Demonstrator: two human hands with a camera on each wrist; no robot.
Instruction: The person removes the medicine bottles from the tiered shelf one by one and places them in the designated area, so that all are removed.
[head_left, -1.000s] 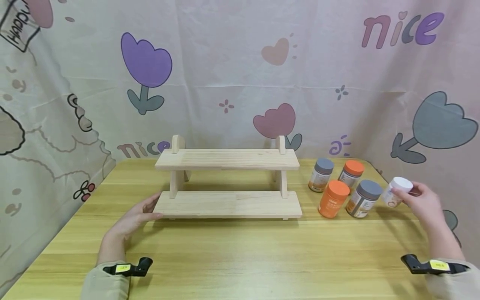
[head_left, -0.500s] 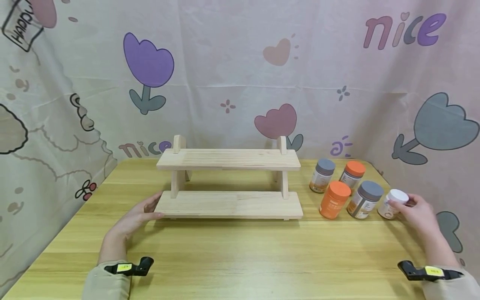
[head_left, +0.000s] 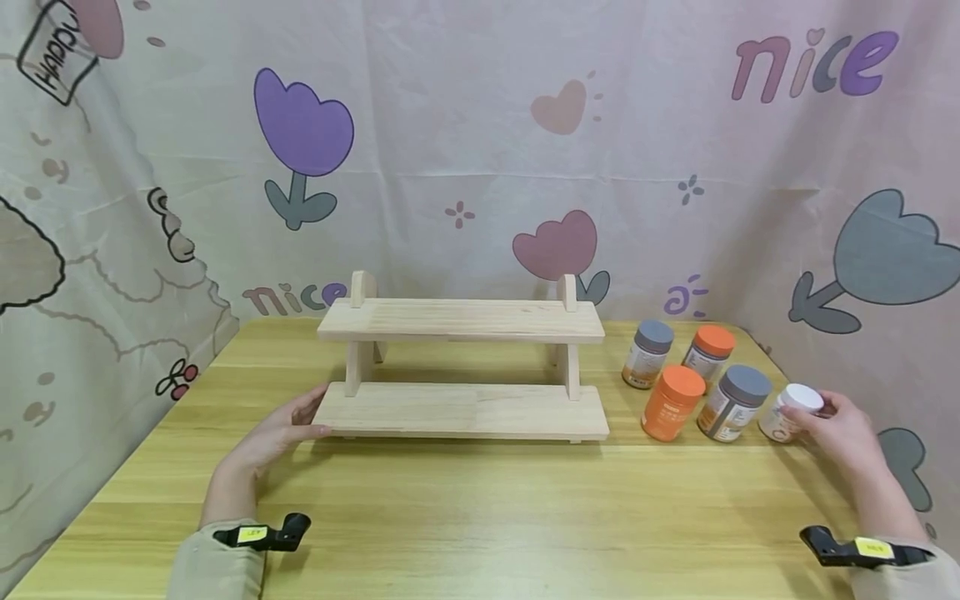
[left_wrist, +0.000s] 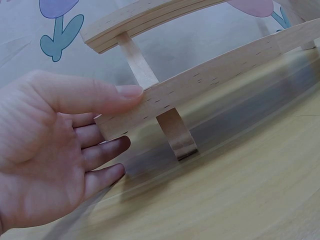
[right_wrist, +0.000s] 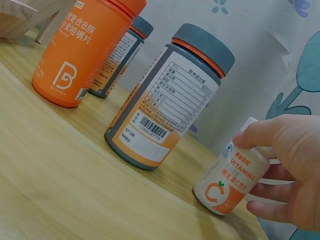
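Note:
A two-tier wooden shelf [head_left: 461,410] stands in the middle of the table. My left hand [head_left: 272,435] grips the left end of its lower board; in the left wrist view the thumb lies along the front edge and the fingers reach around the end. At the far right my right hand [head_left: 843,429] holds a small white vitamin C bottle [right_wrist: 227,182] between thumb and fingers. The bottle's base is down on the tabletop, its label facing the right wrist camera. Just left of it stands a grey-lidded jar [right_wrist: 165,107], followed by an orange jar [right_wrist: 82,55].
Behind those two jars are another grey-lidded jar [head_left: 647,354] and an orange-lidded jar [head_left: 707,350]. The wooden table [head_left: 480,517] ends against a patterned cloth [head_left: 450,125], which also hangs along both sides.
The white bottle, earlier tilted and higher, has come down upright beside the grey-lidded jar with my right hand still on it. My left hand keeps its place on the shelf.

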